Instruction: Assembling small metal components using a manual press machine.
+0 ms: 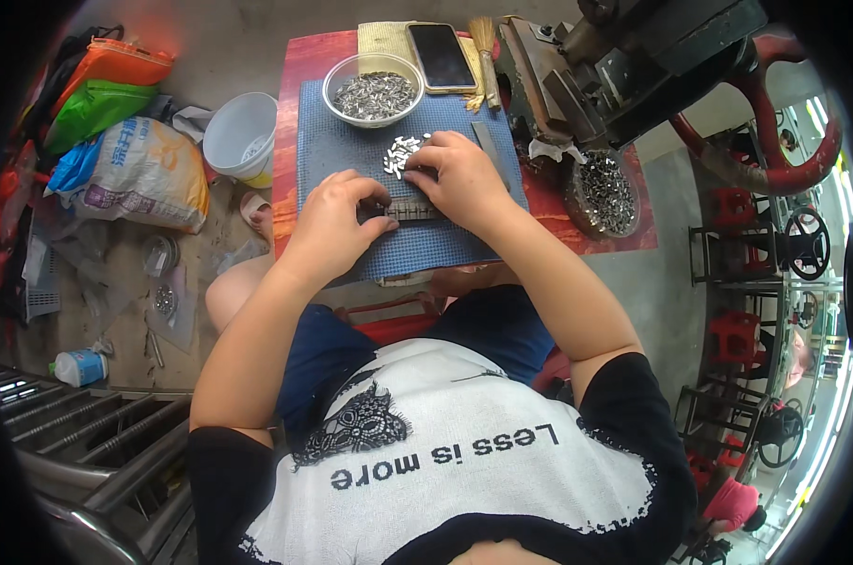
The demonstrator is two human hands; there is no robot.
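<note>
A slotted metal bar (413, 209) lies across the blue textured mat (328, 151). My left hand (337, 218) grips its left end between thumb and fingers. Just beyond the bar is a loose pile of small, shiny metal pins (401, 153). My right hand (462, 181) bends over the pile's right side and the bar, with thumb and fingertips drawn together. Whatever lies between those fingertips is too small to make out. Part of the bar's right end is hidden beneath this hand.
Behind the pile stands a clear bowl (329, 95) of metal pins, beside a phone (442, 56) and a small straw brush (484, 38). A dark press (624, 85) rises at right above another bowl of metal parts (603, 195). A white bucket (240, 138) stands left of the table.
</note>
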